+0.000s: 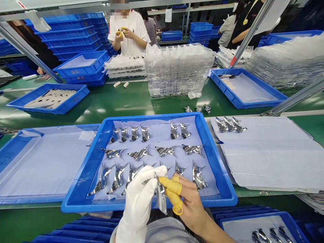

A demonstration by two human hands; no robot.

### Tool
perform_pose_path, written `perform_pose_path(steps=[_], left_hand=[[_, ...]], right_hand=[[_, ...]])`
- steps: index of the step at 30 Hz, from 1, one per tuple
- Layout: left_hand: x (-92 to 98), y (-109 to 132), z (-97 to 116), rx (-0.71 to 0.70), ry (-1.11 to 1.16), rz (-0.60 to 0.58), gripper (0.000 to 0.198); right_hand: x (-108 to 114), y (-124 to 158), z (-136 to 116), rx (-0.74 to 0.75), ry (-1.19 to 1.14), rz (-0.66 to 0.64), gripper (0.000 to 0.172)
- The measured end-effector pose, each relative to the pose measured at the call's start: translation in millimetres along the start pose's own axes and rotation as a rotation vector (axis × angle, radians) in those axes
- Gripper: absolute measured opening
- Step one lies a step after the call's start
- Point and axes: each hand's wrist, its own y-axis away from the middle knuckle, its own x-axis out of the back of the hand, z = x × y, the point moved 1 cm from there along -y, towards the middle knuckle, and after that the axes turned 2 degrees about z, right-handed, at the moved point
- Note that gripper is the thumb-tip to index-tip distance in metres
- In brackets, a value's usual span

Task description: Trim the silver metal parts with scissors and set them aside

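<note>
Left hand, in a white glove: grip closed, its fingertips pinching the upper end of a chrome part. Right hand, bare, with yellow finger cots on thumb and forefinger: grip closed on the same part from the other side. The part hangs roughly upright between both hands, over the near rim of the blue tray. In the tray, on a white liner, further chrome pieces lie in three rows, apart from one another. The tray rests on the green worktop. Three loose pieces lie on a white sheet to the right.
</note>
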Motion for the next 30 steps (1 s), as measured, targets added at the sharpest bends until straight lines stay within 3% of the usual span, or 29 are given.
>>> perform_pose_path(steps=[4,9,16,22,25,30], left_hand=[[-0.7,0.4,0.9,-0.037,-0.032,-0.016,0.018],[0.9,-0.7,-0.8,-0.006,-0.033,0.01,0.019],[-1.5,0.4,2.5,0.033,-0.028,0.044,0.024],[-2.6,1.1,3.6,0.016,-0.03,0.057,0.022],[-2.9,-1.3,4.5,0.011,-0.029,0.052,0.023],[-3.5,-2.3,6.6,0.036,-0.051,0.051,0.024]], right_hand=[[-1.7,1.5,3.0,-0.048,-0.052,0.004,0.036],[-3.1,2.1,6.1,-0.145,-0.189,0.008,0.03],[1.1,-3.7,1.7,-0.019,-0.047,0.009,0.028],[-2.8,-2.2,4.4,-0.129,-0.14,0.009,0.024],[-3.0,-3.2,3.0,-0.147,-0.156,-0.008,0.032],[-0.2,-6.6,-0.7,-0.036,-0.044,-0.004,0.039]])
